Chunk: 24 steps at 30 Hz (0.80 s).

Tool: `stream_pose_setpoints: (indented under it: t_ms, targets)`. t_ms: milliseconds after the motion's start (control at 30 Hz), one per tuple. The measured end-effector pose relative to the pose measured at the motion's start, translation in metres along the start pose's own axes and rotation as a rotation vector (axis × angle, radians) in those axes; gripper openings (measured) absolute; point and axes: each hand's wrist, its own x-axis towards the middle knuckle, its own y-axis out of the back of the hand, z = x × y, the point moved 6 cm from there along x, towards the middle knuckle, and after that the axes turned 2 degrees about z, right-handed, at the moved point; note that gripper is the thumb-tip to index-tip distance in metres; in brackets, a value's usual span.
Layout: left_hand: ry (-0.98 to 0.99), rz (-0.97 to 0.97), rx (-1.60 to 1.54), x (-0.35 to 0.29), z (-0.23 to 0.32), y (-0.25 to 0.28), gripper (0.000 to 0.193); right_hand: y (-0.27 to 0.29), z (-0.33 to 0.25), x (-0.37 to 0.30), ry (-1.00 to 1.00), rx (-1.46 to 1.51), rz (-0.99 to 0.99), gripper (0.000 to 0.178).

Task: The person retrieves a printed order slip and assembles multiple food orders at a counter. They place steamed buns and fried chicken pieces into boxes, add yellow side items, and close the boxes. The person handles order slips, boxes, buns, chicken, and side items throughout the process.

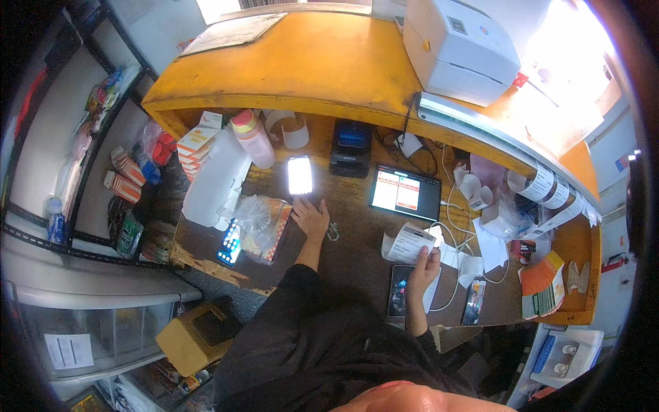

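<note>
One densely printed paper slip (pixel 409 244) curls from the right fingers (pixel 432 264).

open desktop (pixel 353 254) lies between the beads (pixel 333 231) and curled paper (pixel 406 244), the tablet (pixel 405 192) blocking its far right.

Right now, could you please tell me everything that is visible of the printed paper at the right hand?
The printed paper is a thin white strip with dark print too small to read. It is curved, its left end curling over. The right hand pinches it near its lower right edge. In the picture it lies below the tablet and above a dark phone. Whether it touches the desk is unclear.
</note>
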Motion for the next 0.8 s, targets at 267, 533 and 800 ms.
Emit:
stream_pose_setpoints:
  t_ms: [267,533,800]
  targets:
    - [0.075,-0.536,-0.934,-0.030,-0.005,0.070,0.059,-0.048,0.000,-0.028,0.000,0.012,-0.076,0.013]
    - [0.428,-0.889,-1.973,-0.077,-0.115,0.259,0.062,-0.177,-0.018,-0.200,-0.277,0.166,-1.294,0.022]
    - [0.422,0.174,-1.769,-0.140,-0.331,0.495,0.050,-0.210,-0.063,-0.451,-0.096,0.042,-2.265,0.036]
